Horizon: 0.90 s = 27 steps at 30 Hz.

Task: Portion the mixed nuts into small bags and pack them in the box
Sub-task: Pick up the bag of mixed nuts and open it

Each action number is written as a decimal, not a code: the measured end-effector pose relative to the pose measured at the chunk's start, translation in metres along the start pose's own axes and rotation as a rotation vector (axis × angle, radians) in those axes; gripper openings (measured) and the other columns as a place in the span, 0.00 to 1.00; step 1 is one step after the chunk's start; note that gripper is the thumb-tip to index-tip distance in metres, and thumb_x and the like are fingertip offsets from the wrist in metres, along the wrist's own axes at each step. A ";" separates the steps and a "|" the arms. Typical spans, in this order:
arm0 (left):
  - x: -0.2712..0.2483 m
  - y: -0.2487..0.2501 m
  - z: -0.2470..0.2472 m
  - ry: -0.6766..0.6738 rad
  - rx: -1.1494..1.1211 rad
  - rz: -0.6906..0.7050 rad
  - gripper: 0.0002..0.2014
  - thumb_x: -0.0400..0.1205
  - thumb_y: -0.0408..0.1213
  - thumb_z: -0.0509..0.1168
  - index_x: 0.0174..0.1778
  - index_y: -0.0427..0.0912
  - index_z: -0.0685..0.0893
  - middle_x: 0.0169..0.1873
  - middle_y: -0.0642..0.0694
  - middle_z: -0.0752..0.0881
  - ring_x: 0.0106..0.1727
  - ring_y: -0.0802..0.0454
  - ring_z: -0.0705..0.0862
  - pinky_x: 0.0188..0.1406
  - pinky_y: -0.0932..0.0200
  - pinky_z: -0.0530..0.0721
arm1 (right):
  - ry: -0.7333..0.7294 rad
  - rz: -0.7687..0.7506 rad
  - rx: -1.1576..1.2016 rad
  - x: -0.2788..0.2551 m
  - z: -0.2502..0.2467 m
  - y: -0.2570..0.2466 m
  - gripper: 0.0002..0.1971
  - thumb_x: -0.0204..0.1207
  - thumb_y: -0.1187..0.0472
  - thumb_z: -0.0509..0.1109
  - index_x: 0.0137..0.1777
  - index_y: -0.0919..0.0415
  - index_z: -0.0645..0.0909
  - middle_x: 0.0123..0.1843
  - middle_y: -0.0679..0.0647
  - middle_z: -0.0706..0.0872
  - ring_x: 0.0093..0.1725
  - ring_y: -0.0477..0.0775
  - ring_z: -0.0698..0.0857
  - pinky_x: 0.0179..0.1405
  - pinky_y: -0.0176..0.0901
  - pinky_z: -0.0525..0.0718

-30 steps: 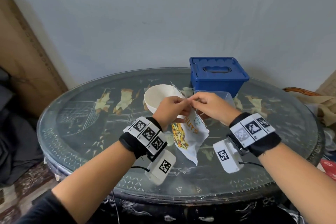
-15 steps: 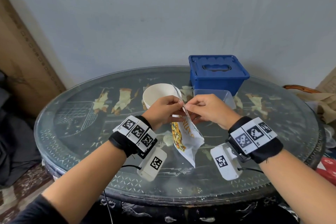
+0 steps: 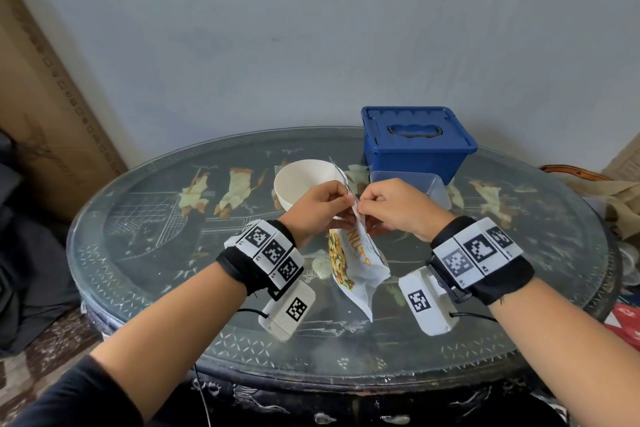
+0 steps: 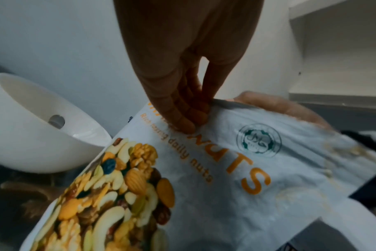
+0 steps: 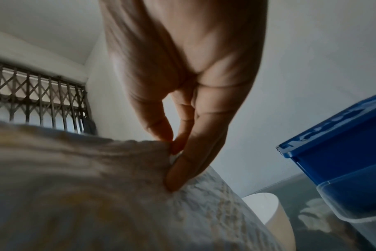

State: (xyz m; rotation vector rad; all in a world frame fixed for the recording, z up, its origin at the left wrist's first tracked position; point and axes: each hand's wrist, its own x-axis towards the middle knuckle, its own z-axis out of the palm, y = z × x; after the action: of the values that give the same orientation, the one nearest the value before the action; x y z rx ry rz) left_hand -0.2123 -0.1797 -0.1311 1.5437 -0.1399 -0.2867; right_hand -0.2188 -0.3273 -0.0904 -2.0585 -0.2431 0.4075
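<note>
wall (image 3: 311, 45): pale grey | table (image 3: 138, 253): round, glass-topped | window grille (image 5: 36, 95)

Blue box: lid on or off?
On. The lid sits flat over the blue box, handle recess up; nothing packed yet.

A brown cardboard slab (image 3: 41, 107) leans on the wall left of the glass-topped counter (image 3: 145, 288). Dark cloth (image 3: 31, 270) is heaped below the slab. Right of the counter lie tan fabric (image 3: 620, 198) and something red (image 3: 625, 321). A metal lattice grille (image 5: 36, 101) shows in the right wrist view.

Your nut packet (image 3: 356, 263) hangs over the table (image 3: 145, 253); behind it the bowl (image 3: 304, 180), and rightward the lidded box (image 3: 415, 146) (clear tub (image 3: 433, 187) before it).
</note>
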 end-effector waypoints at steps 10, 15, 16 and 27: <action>0.004 -0.008 0.009 0.207 0.263 0.149 0.14 0.80 0.23 0.56 0.31 0.42 0.70 0.28 0.45 0.76 0.29 0.51 0.78 0.37 0.53 0.82 | 0.087 -0.004 0.137 0.002 0.014 0.007 0.13 0.77 0.73 0.62 0.31 0.65 0.74 0.23 0.52 0.81 0.23 0.44 0.84 0.24 0.37 0.84; 0.003 -0.009 0.010 0.304 0.352 0.184 0.15 0.80 0.24 0.56 0.29 0.42 0.67 0.26 0.47 0.72 0.32 0.49 0.74 0.39 0.48 0.80 | 0.227 0.005 0.137 0.003 0.014 0.013 0.13 0.76 0.73 0.63 0.30 0.66 0.74 0.25 0.54 0.77 0.21 0.40 0.81 0.22 0.31 0.78; 0.002 -0.010 0.008 0.325 0.328 0.170 0.15 0.81 0.25 0.55 0.29 0.41 0.66 0.27 0.46 0.72 0.31 0.50 0.77 0.38 0.48 0.83 | 0.297 0.001 0.106 0.004 0.011 0.018 0.12 0.76 0.72 0.64 0.30 0.67 0.75 0.26 0.55 0.76 0.24 0.42 0.80 0.25 0.32 0.77; -0.007 0.015 -0.034 0.284 0.621 0.136 0.13 0.80 0.28 0.59 0.28 0.39 0.72 0.24 0.43 0.82 0.24 0.55 0.84 0.34 0.57 0.85 | 0.412 -0.036 -0.118 -0.004 -0.027 0.023 0.08 0.77 0.70 0.64 0.37 0.71 0.76 0.28 0.55 0.81 0.19 0.36 0.82 0.19 0.26 0.78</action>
State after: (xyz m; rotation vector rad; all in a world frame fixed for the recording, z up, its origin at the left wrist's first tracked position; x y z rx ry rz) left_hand -0.2085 -0.1450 -0.1165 2.1599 -0.1146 0.1016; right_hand -0.2121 -0.3617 -0.0974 -2.1961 -0.0547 -0.0593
